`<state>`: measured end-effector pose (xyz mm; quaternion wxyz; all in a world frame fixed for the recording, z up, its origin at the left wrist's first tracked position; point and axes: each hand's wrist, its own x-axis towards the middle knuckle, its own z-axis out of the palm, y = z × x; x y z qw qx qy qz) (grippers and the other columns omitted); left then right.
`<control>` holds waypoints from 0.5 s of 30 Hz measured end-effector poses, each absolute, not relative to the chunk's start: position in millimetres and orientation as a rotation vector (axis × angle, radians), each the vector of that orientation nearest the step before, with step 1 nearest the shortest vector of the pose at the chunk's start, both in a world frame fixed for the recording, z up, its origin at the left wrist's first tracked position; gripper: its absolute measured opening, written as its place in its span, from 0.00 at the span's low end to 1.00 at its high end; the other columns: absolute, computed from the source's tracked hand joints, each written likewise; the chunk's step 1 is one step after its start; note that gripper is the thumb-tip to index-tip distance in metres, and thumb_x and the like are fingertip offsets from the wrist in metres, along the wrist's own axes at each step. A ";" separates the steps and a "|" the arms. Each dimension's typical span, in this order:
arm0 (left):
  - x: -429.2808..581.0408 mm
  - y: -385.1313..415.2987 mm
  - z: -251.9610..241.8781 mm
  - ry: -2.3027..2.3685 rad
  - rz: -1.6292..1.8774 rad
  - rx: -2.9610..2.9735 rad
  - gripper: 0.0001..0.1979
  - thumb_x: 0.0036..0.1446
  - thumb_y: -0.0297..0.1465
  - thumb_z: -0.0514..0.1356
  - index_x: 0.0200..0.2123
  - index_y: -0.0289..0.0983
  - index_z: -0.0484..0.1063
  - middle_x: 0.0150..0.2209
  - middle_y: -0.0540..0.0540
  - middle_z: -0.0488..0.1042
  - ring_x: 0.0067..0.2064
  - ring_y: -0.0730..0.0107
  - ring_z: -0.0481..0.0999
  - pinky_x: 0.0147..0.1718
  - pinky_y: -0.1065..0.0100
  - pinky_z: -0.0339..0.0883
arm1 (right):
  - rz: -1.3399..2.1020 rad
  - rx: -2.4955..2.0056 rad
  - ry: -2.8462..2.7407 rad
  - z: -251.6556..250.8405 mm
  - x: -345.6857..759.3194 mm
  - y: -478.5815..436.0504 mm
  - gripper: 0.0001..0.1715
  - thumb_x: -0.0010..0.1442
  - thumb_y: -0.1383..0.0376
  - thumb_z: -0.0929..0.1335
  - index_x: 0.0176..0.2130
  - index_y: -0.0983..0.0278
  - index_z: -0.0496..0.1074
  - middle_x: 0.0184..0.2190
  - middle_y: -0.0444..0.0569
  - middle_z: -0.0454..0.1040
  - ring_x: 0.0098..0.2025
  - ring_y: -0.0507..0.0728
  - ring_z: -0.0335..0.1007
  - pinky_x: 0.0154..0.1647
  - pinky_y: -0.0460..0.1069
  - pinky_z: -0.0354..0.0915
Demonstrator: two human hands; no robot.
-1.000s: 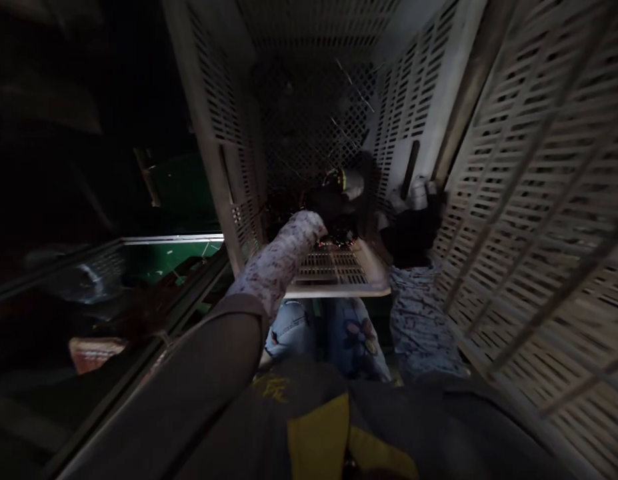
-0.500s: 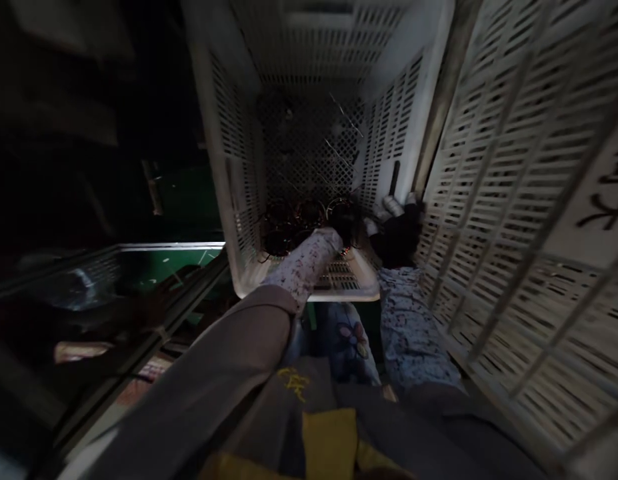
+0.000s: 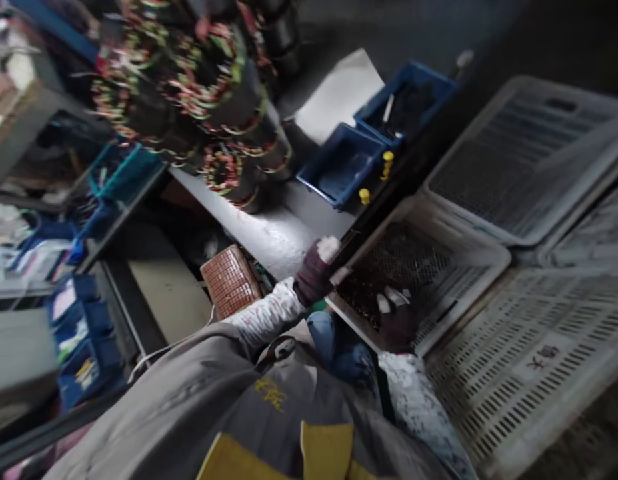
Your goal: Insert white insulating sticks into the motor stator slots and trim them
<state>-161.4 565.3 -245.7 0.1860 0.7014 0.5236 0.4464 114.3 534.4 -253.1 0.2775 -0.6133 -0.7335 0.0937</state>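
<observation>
My left hand (image 3: 313,273), in a dark glove with pale fingertips and a floral oversleeve, is at the corner of a white perforated plastic crate (image 3: 463,227), with its thumb against the rim. My right hand (image 3: 396,320), gloved the same way, lies over the crate's near rim, its fingertips inside above the dark mesh floor. Dark scraps cover that floor. Whether my left hand grips the rim is hard to see.
Several electric motor stators (image 3: 189,87) with coloured windings are piled beyond a grey bench (image 3: 269,240). Two blue bins (image 3: 341,163) stand near yellow parts (image 3: 386,163). More white crates (image 3: 529,360) lie to the right; a reddish grid mat (image 3: 229,280) and blue drawers (image 3: 83,340) lie to the left.
The view has swung from the dark crate interiors to a bright, wide scene of the bench and stators. Both hands now sit at the crate's rim instead of deep among the crates.
</observation>
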 end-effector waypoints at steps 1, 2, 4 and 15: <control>-200.5 577.1 -237.0 1.621 1.316 1.894 0.39 0.69 0.51 0.57 0.73 0.32 0.59 0.70 0.27 0.65 0.76 0.45 0.59 0.77 0.38 0.48 | 0.232 -1.590 -1.996 -243.4 96.2 532.2 0.24 0.74 0.50 0.63 0.46 0.64 0.80 0.43 0.62 0.83 0.55 0.68 0.76 0.62 0.68 0.69; -238.8 590.5 -228.8 1.866 1.363 1.762 0.43 0.66 0.55 0.60 0.72 0.31 0.59 0.72 0.29 0.62 0.77 0.45 0.55 0.78 0.40 0.45 | 0.219 -1.526 -2.029 -232.8 79.0 531.5 0.22 0.73 0.51 0.65 0.45 0.63 0.80 0.43 0.59 0.84 0.55 0.68 0.76 0.62 0.67 0.70; -309.0 619.6 -213.8 2.182 1.394 1.561 0.53 0.56 0.62 0.65 0.71 0.29 0.61 0.74 0.32 0.59 0.78 0.47 0.50 0.79 0.44 0.37 | 0.203 -1.384 -2.110 -208.4 46.2 537.0 0.18 0.71 0.53 0.67 0.45 0.62 0.80 0.43 0.55 0.85 0.55 0.65 0.77 0.59 0.64 0.73; -445.0 655.6 -210.3 2.246 1.281 1.671 0.52 0.51 0.64 0.67 0.65 0.29 0.67 0.66 0.30 0.70 0.71 0.45 0.64 0.76 0.43 0.46 | 0.088 -1.048 -2.328 -126.8 -139.3 633.1 0.17 0.71 0.56 0.68 0.45 0.63 0.84 0.42 0.51 0.86 0.53 0.61 0.80 0.61 0.57 0.74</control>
